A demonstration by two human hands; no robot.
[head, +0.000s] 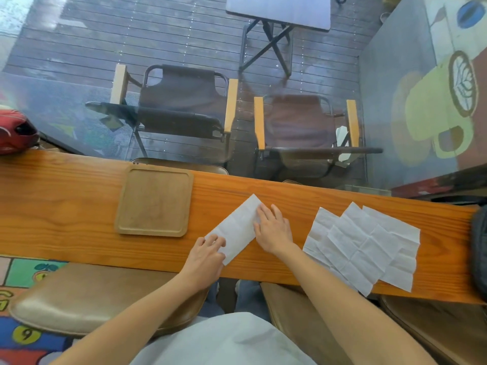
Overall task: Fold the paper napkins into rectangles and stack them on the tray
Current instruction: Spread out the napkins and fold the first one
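A white paper napkin [238,227], folded into a long rectangle, lies at an angle on the wooden counter [66,206]. My left hand [208,255] pinches its near left end. My right hand [272,229] lies flat on its far right end, fingers spread. A square wooden tray [155,200] with nothing on it sits to the left of the napkin. To the right, several unfolded white napkins [363,248] lie overlapping, some hanging over the counter's near edge.
A red helmet [14,131] rests at the counter's far left end. A dark object [479,248] sits at the right end. Brown stool seats [87,299] stand below the near edge. Behind the glass are two folding chairs [181,106].
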